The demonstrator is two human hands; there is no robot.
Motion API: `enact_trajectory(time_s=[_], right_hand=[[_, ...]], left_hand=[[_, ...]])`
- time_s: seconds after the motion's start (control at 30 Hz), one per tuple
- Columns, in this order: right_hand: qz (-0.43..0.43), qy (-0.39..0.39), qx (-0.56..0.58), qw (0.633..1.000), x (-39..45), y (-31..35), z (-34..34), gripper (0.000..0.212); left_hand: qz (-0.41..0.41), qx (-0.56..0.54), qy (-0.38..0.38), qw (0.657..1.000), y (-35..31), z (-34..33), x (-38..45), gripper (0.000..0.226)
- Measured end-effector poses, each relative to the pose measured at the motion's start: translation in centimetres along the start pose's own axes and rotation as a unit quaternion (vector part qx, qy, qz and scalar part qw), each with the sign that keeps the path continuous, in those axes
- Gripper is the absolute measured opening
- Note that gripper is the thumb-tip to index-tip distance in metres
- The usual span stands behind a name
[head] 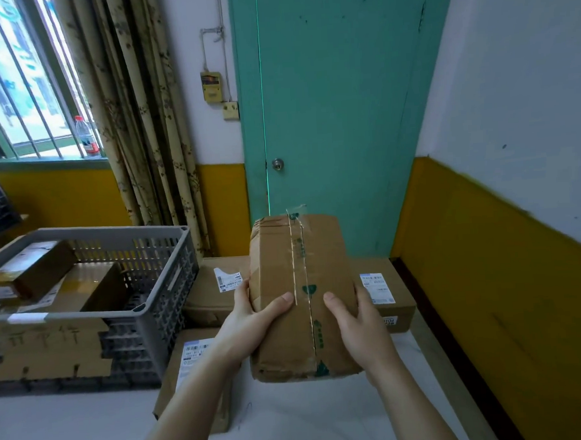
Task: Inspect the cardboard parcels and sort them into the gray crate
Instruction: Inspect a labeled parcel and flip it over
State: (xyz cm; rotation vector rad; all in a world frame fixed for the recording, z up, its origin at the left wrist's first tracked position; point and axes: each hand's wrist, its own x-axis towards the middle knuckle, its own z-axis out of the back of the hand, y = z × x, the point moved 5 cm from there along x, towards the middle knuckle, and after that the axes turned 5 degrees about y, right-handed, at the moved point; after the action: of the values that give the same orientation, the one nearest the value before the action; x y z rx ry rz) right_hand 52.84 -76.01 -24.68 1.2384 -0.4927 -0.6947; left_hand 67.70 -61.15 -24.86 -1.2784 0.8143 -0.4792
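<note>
Holding a taped cardboard parcel (299, 286) up above the white table (74, 429), both hands grip its near half: left hand (250, 319) wraps the left edge with thumb lying across the top face, right hand (355, 320) wraps the right edge, thumb on top as well. Parcel is lengthwise away from the camera, clear tape strip with green print running down its middle, corners dented and crumpled. Gray crate (158, 294) sits to the left on the table, slotted walls, white tape patch on its near rim; inside it a small box (32, 267) lies tilted on top of a flat box (94, 287). Cardboard sheet with handwritten marks (50, 346) leans against the crate's near side. Three more parcels on the table: labelled parcel (212, 291) just beyond the left hand beside the crate, labelled parcel (387, 295) partly hidden behind the right hand, and a third labelled parcel (186, 370) under the left forearm. Background: teal door (327, 117), curtain (143, 126), barred window with a plastic bottle (86, 136) on the sill.
</note>
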Motion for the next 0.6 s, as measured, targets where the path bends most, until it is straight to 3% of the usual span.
enact_trajectory(time_s=[0.1, 0.2, 0.37, 0.43, 0.5, 0.6], right_hand=[[0.044, -0.048, -0.084, 0.994, 0.0, 0.4, 0.2, 0.07], [0.074, -0.066, -0.157, 0.983, -0.1, 0.9, -0.7, 0.077], [0.004, -0.031, -0.168, 0.985, 0.0, 0.8, -1.8, 0.123], [-0.021, -0.021, -0.155, 0.988, 0.2, 0.7, -1.7, 0.131], [-0.034, -0.004, -0.135, 0.99, 0.3, 0.6, -1.7, 0.136], [-0.054, 0.028, -0.105, 0.993, 0.5, 0.6, -1.7, 0.14]], left_hand=[[-0.019, 0.019, -0.021, 0.999, -0.1, 0.0, 0.1, 0.123], [-0.029, 0.049, -0.027, 0.998, -0.2, -0.1, 0.2, 0.12], [-0.083, 0.052, -0.086, 0.991, -0.9, 0.2, 0.1, 0.075], [-0.1, 0.045, -0.098, 0.989, -1.1, 0.4, 0.2, 0.07], [-0.084, 0.02, -0.09, 0.992, -0.9, 0.5, 0.2, 0.071], [-0.05, -0.07, -0.016, 0.996, -0.7, 0.3, 0.2, 0.056]])
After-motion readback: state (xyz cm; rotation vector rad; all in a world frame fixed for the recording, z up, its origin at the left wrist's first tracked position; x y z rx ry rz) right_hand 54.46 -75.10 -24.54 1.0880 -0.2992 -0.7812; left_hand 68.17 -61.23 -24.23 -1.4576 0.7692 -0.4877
